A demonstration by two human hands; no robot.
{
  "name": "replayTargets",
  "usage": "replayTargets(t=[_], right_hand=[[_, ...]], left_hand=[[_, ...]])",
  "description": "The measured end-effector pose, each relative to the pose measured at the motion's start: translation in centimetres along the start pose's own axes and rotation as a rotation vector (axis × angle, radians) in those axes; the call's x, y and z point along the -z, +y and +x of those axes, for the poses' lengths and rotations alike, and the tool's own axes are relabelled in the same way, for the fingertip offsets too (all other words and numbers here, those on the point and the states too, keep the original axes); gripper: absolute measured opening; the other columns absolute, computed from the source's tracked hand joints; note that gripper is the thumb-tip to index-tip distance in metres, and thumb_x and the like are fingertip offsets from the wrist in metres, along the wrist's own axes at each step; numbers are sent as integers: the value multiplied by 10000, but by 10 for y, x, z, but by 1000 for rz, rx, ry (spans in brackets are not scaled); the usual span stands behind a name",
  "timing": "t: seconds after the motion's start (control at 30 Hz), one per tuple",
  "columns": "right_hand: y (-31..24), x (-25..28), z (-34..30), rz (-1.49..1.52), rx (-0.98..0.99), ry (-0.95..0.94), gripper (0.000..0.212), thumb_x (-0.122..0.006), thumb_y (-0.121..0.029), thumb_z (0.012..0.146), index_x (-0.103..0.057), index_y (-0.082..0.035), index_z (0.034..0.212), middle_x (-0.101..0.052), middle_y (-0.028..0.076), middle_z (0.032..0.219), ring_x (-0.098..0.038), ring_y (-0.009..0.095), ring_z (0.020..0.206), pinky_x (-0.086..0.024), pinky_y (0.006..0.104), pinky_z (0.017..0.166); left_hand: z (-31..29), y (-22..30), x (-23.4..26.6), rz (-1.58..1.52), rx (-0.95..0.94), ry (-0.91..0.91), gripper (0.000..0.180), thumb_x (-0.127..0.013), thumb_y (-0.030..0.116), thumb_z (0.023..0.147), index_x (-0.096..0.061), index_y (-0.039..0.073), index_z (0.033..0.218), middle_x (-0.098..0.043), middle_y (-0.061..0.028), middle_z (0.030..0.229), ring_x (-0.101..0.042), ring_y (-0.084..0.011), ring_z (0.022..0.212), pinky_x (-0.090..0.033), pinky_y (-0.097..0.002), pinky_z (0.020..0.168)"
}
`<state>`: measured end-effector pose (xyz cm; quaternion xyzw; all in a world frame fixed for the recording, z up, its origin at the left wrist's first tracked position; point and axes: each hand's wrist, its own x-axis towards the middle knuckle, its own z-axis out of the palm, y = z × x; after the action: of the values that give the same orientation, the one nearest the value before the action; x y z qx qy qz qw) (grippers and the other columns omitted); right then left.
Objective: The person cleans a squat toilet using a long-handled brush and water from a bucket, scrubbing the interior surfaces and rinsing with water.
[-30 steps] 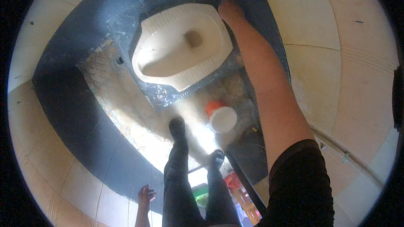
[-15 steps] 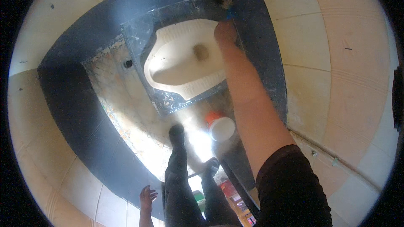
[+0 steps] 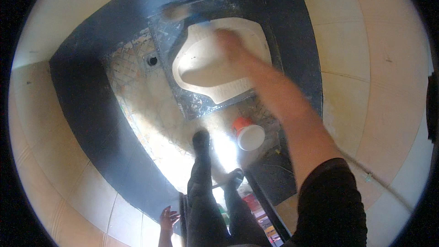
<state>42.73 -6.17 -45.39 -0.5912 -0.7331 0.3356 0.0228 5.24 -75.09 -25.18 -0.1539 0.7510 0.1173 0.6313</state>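
My right hand (image 3: 227, 43), blurred by motion, is closed on a brush (image 3: 179, 13) with a blue handle and a pale bristled head. The brush head is over the dark tiled ledge at the far left corner of the squat toilet (image 3: 247, 87). That toilet is cream coloured and set in a raised dark surround, and my right forearm crosses its right part. Low on the left, by the wall, my left hand (image 3: 170, 218) hangs with nothing in it and its fingers apart.
An orange and white bucket-like container (image 3: 250, 136) lies on the floor between the toilet and my feet. A round drain hole (image 3: 152, 61) is in the floor at left. Dark tiles (image 3: 77, 96) line the lower walls, and a pipe (image 3: 370, 174) runs along the right wall.
My right hand has swung left with the brush, from the toilet's far right corner toward its far left corner. The view has shifted slightly; my left hand still hangs low.
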Motion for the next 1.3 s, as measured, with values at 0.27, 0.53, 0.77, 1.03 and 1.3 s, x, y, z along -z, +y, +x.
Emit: replayTargets(t=[0.27, 0.53, 0.77, 1.03, 1.3], right_hand=[[124, 166, -41, -479, -360, 121, 294, -544, -116, 892, -634, -7, 1150, -666, 245, 1073, -653, 375, 1017, -517, 466, 877], [-107, -48, -14, -187, -107, 190, 260, -489, -117, 897, -600, 84, 1020, -650, 282, 870, -676, 383, 813, -545, 514, 704], [103, 126, -61, -339, -329, 180, 225, -539, -147, 911, -651, -5, 1045, -686, 213, 997, -679, 374, 905, -538, 487, 776], [-57, 51, -30, -426, 67, -201, 300, -471, -197, 937, -680, -3, 1032, -691, 217, 986, -686, 359, 926, -535, 482, 807], [101, 139, -57, -570, -319, 152, 316, -515, -223, 931, -645, -21, 1137, -687, 243, 993, -677, 389, 929, -533, 511, 820]], left_hand=[[18, -8, 14, -12, 19, 104, 498, -540, 458, 966, -518, 92, 1305, -635, -159, 1002, -685, -274, 813, -563, -389, 712], [1, 9, -33, 92, -43, -76, 600, -547, 497, 960, -474, 40, 1341, -629, -169, 1036, -678, -268, 848, -563, -397, 764], [28, -1, -5, 6, -22, -29, 516, -576, 413, 966, -475, 54, 1321, -663, -174, 966, -703, -261, 780, -581, -385, 679], [29, -24, 15, 84, -19, -5, 461, -531, 418, 984, -512, 85, 1303, -664, -155, 963, -689, -257, 764, -567, -382, 692], [36, -28, 38, -100, 14, 64, 388, -513, 362, 1010, -520, 117, 1311, -651, -148, 965, -691, -257, 745, -582, -380, 659]])
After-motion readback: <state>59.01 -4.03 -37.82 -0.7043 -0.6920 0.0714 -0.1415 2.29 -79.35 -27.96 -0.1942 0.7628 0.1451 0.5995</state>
